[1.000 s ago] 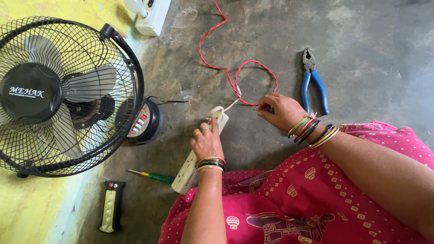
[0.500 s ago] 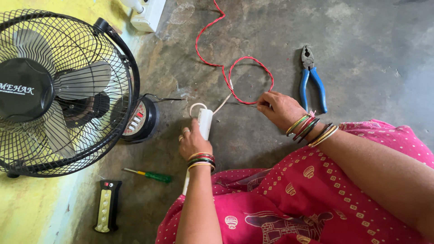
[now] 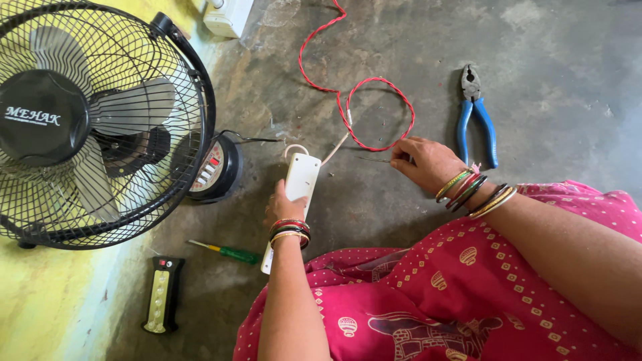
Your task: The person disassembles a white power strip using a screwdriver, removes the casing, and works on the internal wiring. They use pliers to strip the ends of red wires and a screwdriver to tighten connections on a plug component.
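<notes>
My left hand (image 3: 284, 208) grips a white power strip (image 3: 300, 177) that lies on the grey floor, pointing away from me. A white cord loops out of its far end. My right hand (image 3: 422, 162) pinches the end of a twisted red wire (image 3: 374, 83) at the lower right of its loop, with thin bare strands sticking out to the left. Bangles sit on both wrists.
A black table fan (image 3: 87, 120) stands at the left on its round base (image 3: 214, 167). Blue-handled pliers (image 3: 475, 117) lie right of the wire loop. A green screwdriver (image 3: 231, 253) and a black tester (image 3: 160, 294) lie near my left arm. A white box (image 3: 227, 17) sits at the top.
My left hand slid down the power strip toward me and pulled it slightly left. My right hand stays on the red wire end, which has shifted little.
</notes>
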